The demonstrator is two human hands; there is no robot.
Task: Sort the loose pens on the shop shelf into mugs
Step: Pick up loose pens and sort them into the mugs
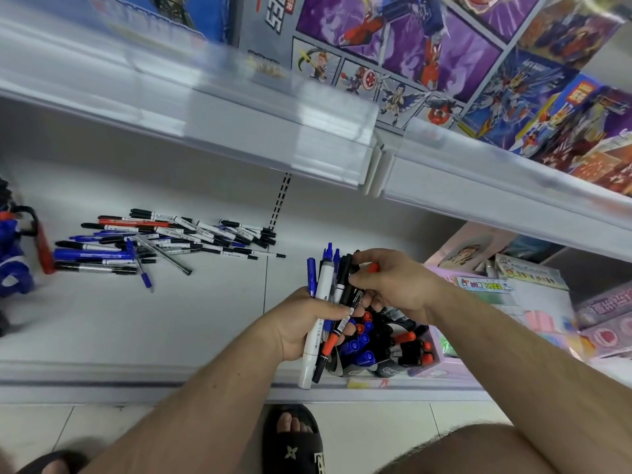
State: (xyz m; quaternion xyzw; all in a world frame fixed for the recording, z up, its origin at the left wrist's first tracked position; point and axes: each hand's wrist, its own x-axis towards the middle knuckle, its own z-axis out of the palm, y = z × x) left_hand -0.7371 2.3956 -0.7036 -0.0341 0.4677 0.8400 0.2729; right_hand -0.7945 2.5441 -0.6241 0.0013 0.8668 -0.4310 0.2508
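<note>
The left hand (pixel 301 323) grips a fanned bunch of roughly seven pens and markers (pixel 328 295), blue, black, white-barrelled and one red-tipped, while the right hand (pixel 393 285) pinches a black marker (pixel 354 289) in that bunch with its fingers curled. Directly beneath both hands, a container of capped blue, black and red pens (pixel 383 347) is mostly hidden, so its form cannot be told. Well to the left, one loose heap of several dozen pens (pixel 164 241), too tangled to count, lies on the white shop shelf (pixel 102 319).

Left hand (pixel 301 323) clenched — right hand (pixel 393 285) (pinching).
</note>
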